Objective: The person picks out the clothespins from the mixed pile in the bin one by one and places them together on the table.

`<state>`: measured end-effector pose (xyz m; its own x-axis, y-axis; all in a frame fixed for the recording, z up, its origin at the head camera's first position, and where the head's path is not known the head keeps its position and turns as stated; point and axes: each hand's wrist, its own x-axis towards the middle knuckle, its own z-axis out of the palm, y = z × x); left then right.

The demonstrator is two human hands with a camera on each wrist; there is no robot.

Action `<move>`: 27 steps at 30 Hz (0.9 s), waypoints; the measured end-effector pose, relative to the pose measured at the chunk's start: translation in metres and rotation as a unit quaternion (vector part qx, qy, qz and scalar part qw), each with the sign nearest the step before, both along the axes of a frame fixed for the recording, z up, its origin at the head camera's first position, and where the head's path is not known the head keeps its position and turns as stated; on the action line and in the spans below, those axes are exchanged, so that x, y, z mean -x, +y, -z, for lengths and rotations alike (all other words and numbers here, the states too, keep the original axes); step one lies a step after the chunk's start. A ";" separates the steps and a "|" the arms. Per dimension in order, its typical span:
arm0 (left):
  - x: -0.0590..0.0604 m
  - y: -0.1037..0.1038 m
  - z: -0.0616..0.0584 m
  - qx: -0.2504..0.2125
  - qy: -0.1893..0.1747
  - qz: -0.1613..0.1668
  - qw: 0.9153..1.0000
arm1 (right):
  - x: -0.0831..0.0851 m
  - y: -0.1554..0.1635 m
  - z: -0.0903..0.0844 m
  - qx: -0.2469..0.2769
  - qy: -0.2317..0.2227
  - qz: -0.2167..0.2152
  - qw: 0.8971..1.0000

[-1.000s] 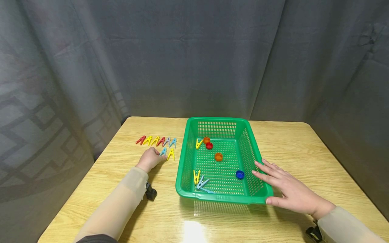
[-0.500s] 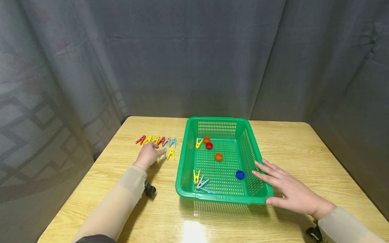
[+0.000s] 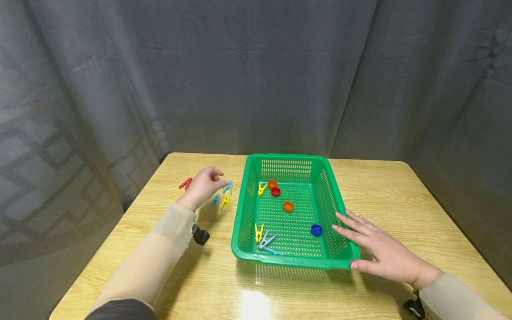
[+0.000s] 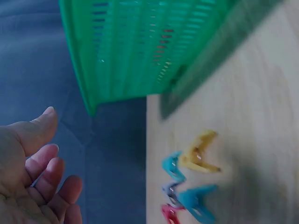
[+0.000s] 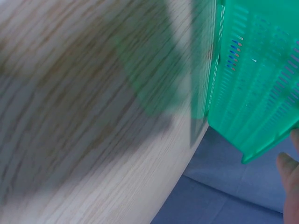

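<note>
We see left hand [image 3: 204, 186] hovering empty, fingers relaxed, over clothespins [image 3: 221, 201] at its 4 o'clock; right hand [image 3: 378, 251] rests flat against basket [image 3: 335, 263].

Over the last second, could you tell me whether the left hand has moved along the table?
Yes. The left hand has moved farther up the table, away from the person, from beside the yellow peg up to the back row of pegs, judged against the green basket.

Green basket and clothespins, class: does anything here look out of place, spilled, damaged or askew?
Nothing looks spilled or broken. The green basket sits flat on the table, steadied by the right hand. Inside, clothespins lie loosely mixed with bottle caps. The left hand hangs over the sorted pegs outside it.
</note>
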<state>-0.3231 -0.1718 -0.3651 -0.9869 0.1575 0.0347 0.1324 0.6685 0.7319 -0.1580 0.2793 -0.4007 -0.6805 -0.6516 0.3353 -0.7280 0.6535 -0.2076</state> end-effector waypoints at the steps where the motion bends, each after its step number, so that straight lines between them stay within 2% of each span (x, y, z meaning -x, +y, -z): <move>1: 0.000 0.002 -0.002 -0.001 0.004 0.008 1.000 | 0.000 0.000 0.000 0.000 0.000 0.000 1.000; 5: 0.002 0.013 -0.012 -0.003 0.018 0.031 0.999 | 0.000 0.000 0.000 0.000 0.000 0.000 1.000; 10: 0.002 0.030 -0.025 -0.008 0.017 0.058 0.998 | 0.001 0.001 0.000 -0.002 0.001 0.001 1.000; 16: -0.002 0.059 -0.043 0.007 0.029 0.116 0.993 | 0.001 0.002 0.001 -0.004 0.007 0.000 1.000; 22: -0.012 0.093 -0.058 0.063 0.040 0.190 0.979 | 0.002 0.002 0.002 -0.003 0.015 -0.006 1.000; 25: -0.017 0.110 -0.060 0.104 0.037 0.224 0.968 | 0.002 0.003 0.001 -0.004 0.013 -0.004 1.000; 27: -0.021 0.120 -0.060 0.138 0.034 0.249 0.958 | 0.002 0.003 0.001 -0.004 0.013 -0.004 1.000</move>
<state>-0.3024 -0.0515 -0.3051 -0.7835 0.6212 -0.0150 0.5268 0.6768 0.5142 -0.1601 0.2825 -0.4017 -0.6662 -0.6592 0.3487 -0.7382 0.6493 -0.1831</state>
